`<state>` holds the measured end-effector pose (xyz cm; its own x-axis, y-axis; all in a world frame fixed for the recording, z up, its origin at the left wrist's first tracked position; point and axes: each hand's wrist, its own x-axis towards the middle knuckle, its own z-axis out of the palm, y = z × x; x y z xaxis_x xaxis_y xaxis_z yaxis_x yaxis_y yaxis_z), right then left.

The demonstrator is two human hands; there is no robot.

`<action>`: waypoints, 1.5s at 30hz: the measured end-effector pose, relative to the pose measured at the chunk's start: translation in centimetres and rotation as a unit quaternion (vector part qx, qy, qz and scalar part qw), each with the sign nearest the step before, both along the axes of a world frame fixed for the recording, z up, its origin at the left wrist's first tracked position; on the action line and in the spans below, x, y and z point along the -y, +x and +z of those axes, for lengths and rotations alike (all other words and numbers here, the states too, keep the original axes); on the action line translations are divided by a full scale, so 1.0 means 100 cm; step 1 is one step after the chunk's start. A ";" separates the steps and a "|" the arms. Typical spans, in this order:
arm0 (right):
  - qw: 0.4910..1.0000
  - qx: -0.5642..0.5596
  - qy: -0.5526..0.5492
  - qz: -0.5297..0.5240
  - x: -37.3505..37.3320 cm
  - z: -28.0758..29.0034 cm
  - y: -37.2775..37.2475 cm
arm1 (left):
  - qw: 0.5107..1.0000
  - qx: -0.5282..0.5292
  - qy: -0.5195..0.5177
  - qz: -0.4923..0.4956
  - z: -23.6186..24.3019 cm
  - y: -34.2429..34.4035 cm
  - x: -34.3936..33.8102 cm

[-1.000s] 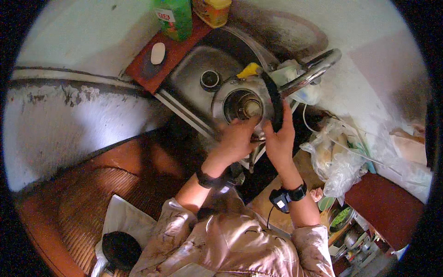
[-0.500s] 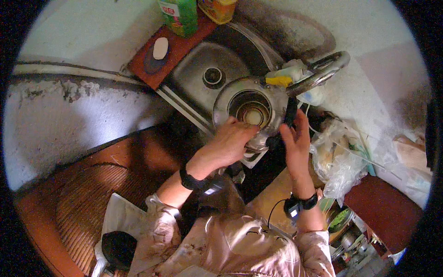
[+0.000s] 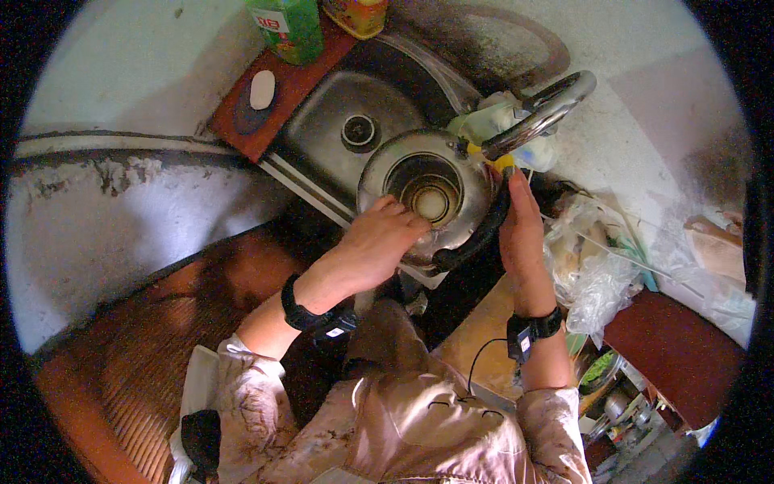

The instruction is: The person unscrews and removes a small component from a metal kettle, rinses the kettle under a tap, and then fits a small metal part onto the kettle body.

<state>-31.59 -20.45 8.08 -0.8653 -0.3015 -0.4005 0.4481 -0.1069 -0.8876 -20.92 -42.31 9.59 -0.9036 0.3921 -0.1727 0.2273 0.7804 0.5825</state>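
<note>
An open-topped metal kettle (image 3: 375, 173) rests at the near right side of the steel sink. Brownish rings and a pale round patch show down inside it. My left hand (image 3: 385, 236) holds its near left rim, with the fingertips over the edge of the opening. Along the kettle's right side curves a black handle (image 3: 476, 246). My right hand (image 3: 522, 226) is closed against the upper part of that handle; the inner side of its grip is hidden. Just beyond the right fingertips lies a small yellow item (image 3: 504, 162), partly covered by the tap.
The sink basin (image 3: 322, 121) has a round drain (image 3: 358, 130). A curved metal tap (image 3: 548, 113) reaches over from the right. White soap (image 3: 262, 89) sits on a red-brown board (image 3: 230, 121) beside green (image 3: 290, 36) and orange (image 3: 360, 16) containers. Clear plastic bags (image 3: 584, 274) lie at right.
My right hand has come up against the handle, its fingers drawn together. The black handle now lies lower around the kettle's near right side. My left hand stays at the rim.
</note>
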 end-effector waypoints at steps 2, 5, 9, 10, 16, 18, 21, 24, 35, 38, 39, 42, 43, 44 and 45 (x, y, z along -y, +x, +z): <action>1.000 0.000 0.018 -0.013 -0.002 -0.011 -0.003 | 1.000 -0.011 -0.005 0.004 0.001 0.000 0.000; 0.999 0.032 0.013 -0.040 0.004 -0.017 -0.001 | 1.000 -0.009 -0.017 0.014 0.003 0.002 -0.003; 0.997 0.003 0.067 -0.032 0.031 -0.021 0.000 | 0.994 0.055 0.019 0.089 0.004 0.006 -0.017; 0.996 0.000 0.079 -0.031 0.035 -0.019 -0.002 | 0.995 0.054 0.018 0.087 0.001 0.007 -0.020; 0.990 -0.024 0.138 0.011 0.047 -0.024 -0.021 | 0.986 0.040 0.033 0.158 -0.019 0.004 -0.022; 0.986 -0.034 0.158 0.034 0.046 -0.026 -0.021 | 0.985 0.050 0.058 0.153 -0.019 0.000 -0.021; 0.975 -0.074 0.211 -0.015 0.039 -0.038 -0.012 | 0.977 0.124 0.077 0.155 -0.002 -0.013 -0.024; 0.982 -0.103 0.155 -0.030 0.035 -0.035 -0.004 | 0.967 0.107 0.097 0.211 0.000 -0.022 -0.037; 0.986 -0.082 0.131 -0.060 -0.012 -0.024 -0.009 | 0.964 0.171 0.049 0.196 0.020 -0.036 -0.051; 0.931 -0.292 0.216 -0.039 -0.030 -0.041 -0.054 | 0.981 0.126 -0.002 0.150 0.021 -0.039 -0.043; 0.931 -0.290 0.217 -0.044 -0.026 -0.040 -0.068 | 0.985 0.113 -0.001 0.128 0.023 -0.040 -0.039; 0.875 -0.397 0.274 0.036 -0.016 -0.038 -0.103 | 0.992 0.080 -0.003 0.093 0.026 -0.037 -0.035; 0.851 -0.413 0.311 0.090 -0.015 -0.044 -0.111 | 0.994 0.069 0.003 0.079 0.026 -0.038 -0.037; 0.823 -0.426 0.347 0.144 -0.018 -0.050 -0.115 | 0.996 0.057 0.009 0.065 0.025 -0.039 -0.038; 0.809 -0.434 0.368 0.148 -0.013 -0.046 -0.115 | 0.996 0.058 0.007 0.065 0.022 -0.039 -0.037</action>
<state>-43.11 -19.11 3.48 -0.8503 -0.5031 0.1547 -0.4691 0.5911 -0.6561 -24.80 -38.59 11.84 -0.9210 0.2760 -0.2749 0.0546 0.7902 0.6104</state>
